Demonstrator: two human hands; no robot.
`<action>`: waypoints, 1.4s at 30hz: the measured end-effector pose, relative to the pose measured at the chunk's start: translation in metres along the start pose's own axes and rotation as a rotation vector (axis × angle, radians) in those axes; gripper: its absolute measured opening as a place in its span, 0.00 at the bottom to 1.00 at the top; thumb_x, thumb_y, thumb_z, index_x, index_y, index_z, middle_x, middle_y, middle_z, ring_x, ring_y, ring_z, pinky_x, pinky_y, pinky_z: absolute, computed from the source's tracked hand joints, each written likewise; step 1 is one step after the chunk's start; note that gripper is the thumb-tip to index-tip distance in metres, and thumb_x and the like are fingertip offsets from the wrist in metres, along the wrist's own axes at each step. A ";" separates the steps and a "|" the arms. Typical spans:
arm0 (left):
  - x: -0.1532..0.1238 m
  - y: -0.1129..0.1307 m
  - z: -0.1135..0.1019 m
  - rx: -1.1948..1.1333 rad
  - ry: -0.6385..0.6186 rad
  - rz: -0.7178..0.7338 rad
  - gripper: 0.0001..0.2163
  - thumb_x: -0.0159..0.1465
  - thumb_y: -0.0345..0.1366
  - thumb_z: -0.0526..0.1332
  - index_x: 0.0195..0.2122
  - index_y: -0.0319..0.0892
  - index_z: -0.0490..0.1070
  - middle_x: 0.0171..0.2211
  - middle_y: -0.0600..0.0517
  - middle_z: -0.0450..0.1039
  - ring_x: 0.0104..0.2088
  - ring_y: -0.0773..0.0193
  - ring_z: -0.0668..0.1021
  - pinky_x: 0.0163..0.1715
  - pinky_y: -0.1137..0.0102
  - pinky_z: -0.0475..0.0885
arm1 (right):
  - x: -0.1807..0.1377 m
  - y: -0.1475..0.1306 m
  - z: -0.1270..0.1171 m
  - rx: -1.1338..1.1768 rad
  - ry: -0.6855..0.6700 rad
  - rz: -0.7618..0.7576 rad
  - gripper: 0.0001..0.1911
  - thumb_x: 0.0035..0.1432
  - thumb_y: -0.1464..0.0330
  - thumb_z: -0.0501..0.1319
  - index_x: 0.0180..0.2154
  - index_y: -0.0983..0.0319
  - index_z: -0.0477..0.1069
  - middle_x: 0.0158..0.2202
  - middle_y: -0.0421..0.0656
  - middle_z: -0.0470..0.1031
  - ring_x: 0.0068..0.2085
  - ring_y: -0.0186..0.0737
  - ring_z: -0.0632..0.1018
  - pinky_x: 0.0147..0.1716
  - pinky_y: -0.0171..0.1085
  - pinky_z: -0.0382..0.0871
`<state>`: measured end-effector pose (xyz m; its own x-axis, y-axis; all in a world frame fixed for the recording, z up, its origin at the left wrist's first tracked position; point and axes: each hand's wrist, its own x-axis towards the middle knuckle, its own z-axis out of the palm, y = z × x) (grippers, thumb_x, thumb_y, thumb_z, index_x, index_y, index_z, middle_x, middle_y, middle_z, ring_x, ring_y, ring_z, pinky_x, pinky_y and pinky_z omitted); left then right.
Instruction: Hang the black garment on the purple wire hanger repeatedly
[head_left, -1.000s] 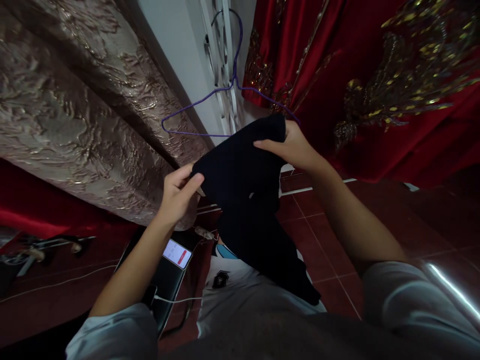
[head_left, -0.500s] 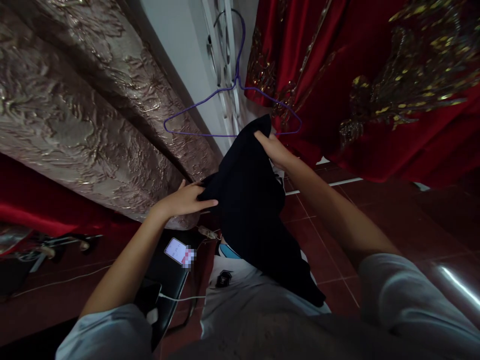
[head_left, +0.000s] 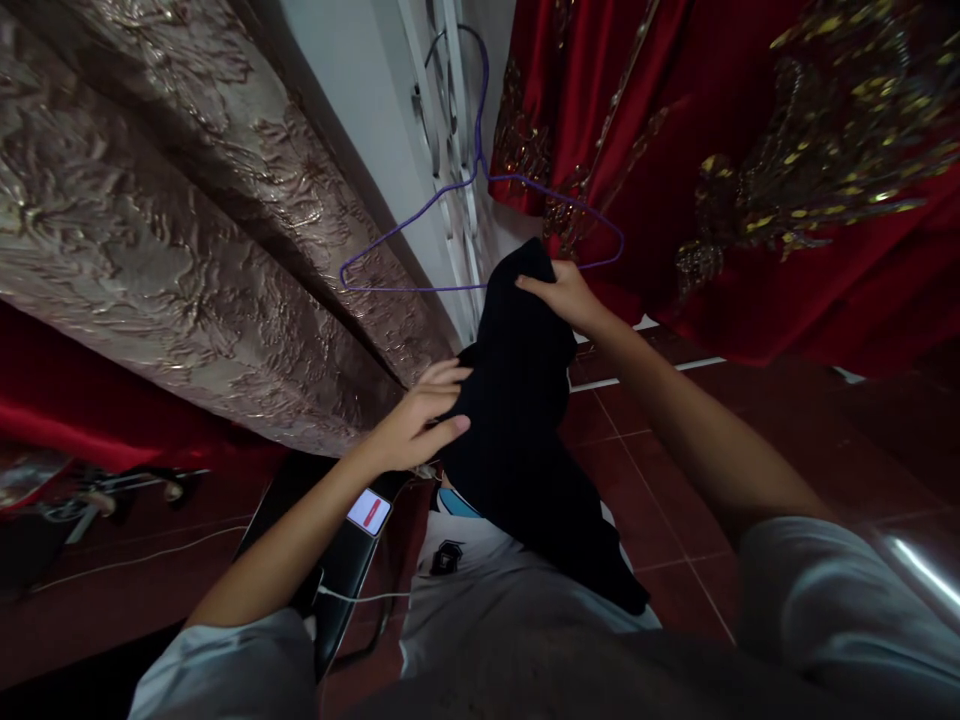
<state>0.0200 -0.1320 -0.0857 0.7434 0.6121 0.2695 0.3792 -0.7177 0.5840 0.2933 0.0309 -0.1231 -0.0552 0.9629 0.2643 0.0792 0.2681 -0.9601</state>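
A black cloth garment (head_left: pixel 517 400) hangs down from the lower bar of a purple hanger (head_left: pixel 409 225) and trails to my lap; its exact kind does not show. The cloth's top covers the middle of the bar, and whether it is looped over it I cannot tell. My right hand (head_left: pixel 570 297) grips the garment's upper right edge, thumb in front and the other fingers hidden behind. Lower down, my left hand (head_left: pixel 424 415) rests at the garment's left edge, thumb and fingers apart, touching the cloth.
The hanger hooks onto a white metal rack (head_left: pixel 454 130). Embossed beige fabric (head_left: pixel 187 240) fills the left, and red cloth with gold sequins (head_left: pixel 675 150) the right. A lit phone (head_left: pixel 370 512) lies on a black seat (head_left: pixel 349 590) at lower left, where a white cable (head_left: pixel 360 598) runs.
My left hand has moved right and its fingers have spread from the cloth edge they held. The garment's left side has drawn in narrower. My right hand has shifted slightly right with the hanger.
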 end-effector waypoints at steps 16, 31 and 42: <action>-0.027 -0.082 -0.066 0.567 0.128 -0.403 0.16 0.73 0.42 0.47 0.40 0.42 0.72 0.38 0.43 0.78 0.42 0.52 0.76 0.48 0.58 0.70 | -0.037 -0.028 -0.023 -0.267 0.217 -0.119 0.17 0.51 0.61 0.63 0.19 0.59 0.58 0.22 0.38 0.57 0.26 0.33 0.61 0.25 0.36 0.56; -0.004 -0.042 -0.092 0.477 0.739 -0.315 0.05 0.68 0.35 0.57 0.34 0.45 0.70 0.28 0.53 0.69 0.31 0.62 0.72 0.35 0.67 0.66 | -0.047 -0.030 -0.013 -0.273 0.292 -0.120 0.18 0.51 0.62 0.62 0.19 0.57 0.55 0.21 0.39 0.56 0.27 0.36 0.63 0.26 0.38 0.65; 0.090 -0.044 -0.105 0.428 0.692 0.002 0.10 0.70 0.42 0.60 0.51 0.49 0.72 0.50 0.45 0.74 0.55 0.47 0.74 0.62 0.49 0.66 | -0.093 -0.042 0.012 -0.183 0.081 -0.226 0.12 0.60 0.59 0.64 0.42 0.58 0.77 0.42 0.44 0.80 0.43 0.45 0.80 0.48 0.45 0.75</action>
<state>0.0123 -0.0105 -0.0063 0.2887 0.5764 0.7645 0.6599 -0.6983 0.2773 0.2828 -0.0699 -0.1081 -0.0125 0.8756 0.4828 0.2524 0.4700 -0.8458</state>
